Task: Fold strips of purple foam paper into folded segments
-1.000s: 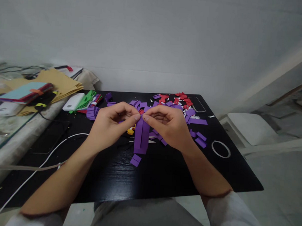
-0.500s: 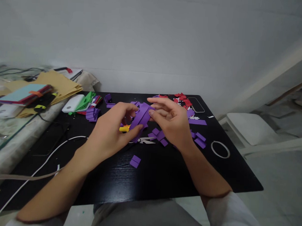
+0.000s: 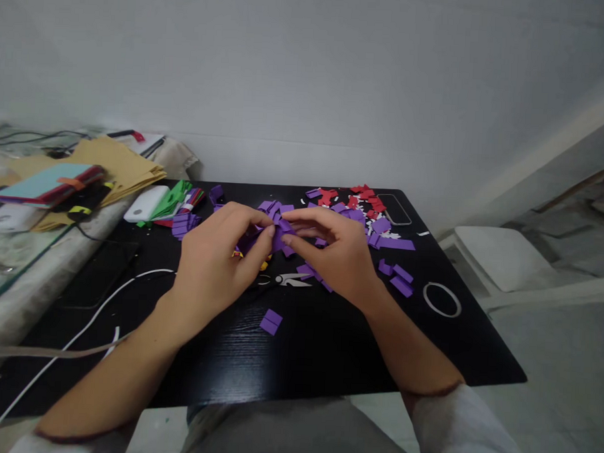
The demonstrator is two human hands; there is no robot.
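Note:
Above the middle of the black table (image 3: 326, 361), both hands hold folded purple paper (image 3: 280, 236). My left hand (image 3: 223, 250) pinches it between thumb and fingers from the left. My right hand (image 3: 335, 255) grips its right side with thumb and fingertips. Fingers cover part of the paper, so its full shape cannot be made out. Open scissors (image 3: 294, 279) lie just below the hands, blades to the right, their handles partly hidden. A small purple paper square (image 3: 270, 322) lies nearer to me. More purple pieces (image 3: 402, 281) are scattered to the right of my right hand.
Red and white paper scraps (image 3: 366, 199) lie at the back right, by a clear rectangular case (image 3: 395, 210). A white ring (image 3: 441, 300) rests near the right edge. Green paper strips (image 3: 171, 203) and a white cable (image 3: 95, 317) are on the left.
The purple paper strip, earlier held slanted and broad between the hands, is now folded smaller and mostly covered by fingers. Both thumbs have moved up and closer together.

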